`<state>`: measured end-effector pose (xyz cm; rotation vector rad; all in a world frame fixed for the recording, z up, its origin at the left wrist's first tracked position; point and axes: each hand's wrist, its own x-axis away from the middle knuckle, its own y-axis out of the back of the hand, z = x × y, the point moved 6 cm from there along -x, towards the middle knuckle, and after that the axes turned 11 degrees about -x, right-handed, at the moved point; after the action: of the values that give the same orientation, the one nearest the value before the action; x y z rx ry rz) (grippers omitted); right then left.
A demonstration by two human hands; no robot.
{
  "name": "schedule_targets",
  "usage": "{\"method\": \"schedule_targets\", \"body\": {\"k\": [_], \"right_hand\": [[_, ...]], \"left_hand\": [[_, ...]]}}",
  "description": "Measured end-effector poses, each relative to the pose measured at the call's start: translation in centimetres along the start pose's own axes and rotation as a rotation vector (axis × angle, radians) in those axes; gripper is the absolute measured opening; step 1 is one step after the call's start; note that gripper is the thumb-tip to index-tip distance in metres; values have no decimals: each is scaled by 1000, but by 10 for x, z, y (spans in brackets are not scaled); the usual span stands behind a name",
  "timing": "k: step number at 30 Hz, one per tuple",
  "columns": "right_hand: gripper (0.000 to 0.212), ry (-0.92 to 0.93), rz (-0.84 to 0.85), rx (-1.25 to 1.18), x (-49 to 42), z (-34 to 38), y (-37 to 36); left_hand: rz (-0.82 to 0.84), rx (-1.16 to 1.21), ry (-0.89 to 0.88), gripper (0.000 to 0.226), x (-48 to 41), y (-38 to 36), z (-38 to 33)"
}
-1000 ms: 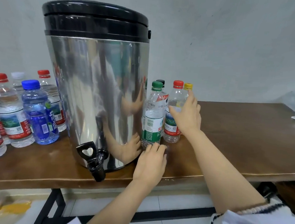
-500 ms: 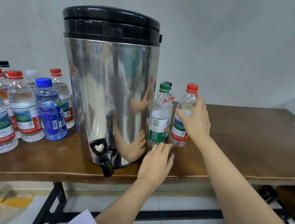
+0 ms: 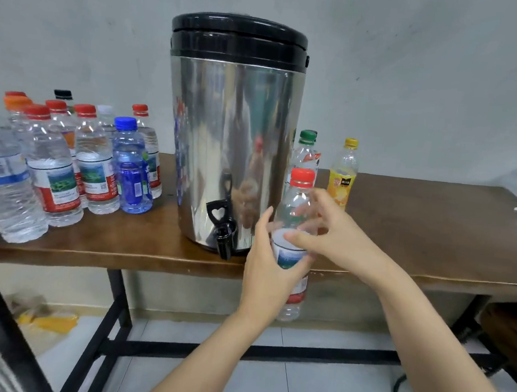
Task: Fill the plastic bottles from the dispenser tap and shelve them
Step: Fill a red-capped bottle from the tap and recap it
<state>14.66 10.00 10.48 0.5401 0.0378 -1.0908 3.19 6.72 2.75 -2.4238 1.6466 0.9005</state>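
Way over at nine o'clock, a big bunch of bottles point(image 3: 66, 163) stood close together on the brown table point(image 3: 419, 235), most with red caps and one blue bottle point(image 3: 131, 169) in front. They looked full of water, so that part of the job seemed done, but none of them sat on a shelf, and no shelf showed at all. In the middle stood the shiny dispenser point(image 3: 231, 131) with its black lid on. Its black tap point(image 3: 222, 224) hung over the table's front edge at six o'clock on the tank, and nothing was under it. Just to the right of the tap, the left hand point(image 3: 271, 272) was wrapped around the label of a red-capped bottle point(image 3: 296, 218), which was held up in the air in front of the table edge. This bottle looked empty, and its cap was still on. The right hand point(image 3: 332, 233) was touching the bottle's upper part with loosely bent fingers, thumb on the label's top edge. Behind them, at one o'clock from the tap, a green-capped bottle point(image 3: 306, 150) and a small yellow-capped bottle point(image 3: 343, 175) waited on the table. I think the cap had to come off first, then filling, then all the shelving.
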Motion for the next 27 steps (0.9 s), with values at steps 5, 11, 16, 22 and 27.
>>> {"method": "schedule_targets", "body": {"k": [5, 11, 16, 22, 27], "right_hand": [[55, 50, 27, 167, 6, 16, -27], [51, 47, 11, 460, -5, 25, -45], [28, 77, 177, 372, -6, 16, -64], [23, 59, 392, 320, -3, 7, -67], [37, -64, 255, 381, -9, -10, -65]], "left_hand": [[-36, -45, 76, 74, 28, 34, 13], [-34, -127, 191, 68, 60, 51, 39], [-45, -150, 249, 68, 73, 60, 56], [3, -138, 286, 68, 79, 59, 69], [14, -140, 318, 65, 77, 56, 75]]}}
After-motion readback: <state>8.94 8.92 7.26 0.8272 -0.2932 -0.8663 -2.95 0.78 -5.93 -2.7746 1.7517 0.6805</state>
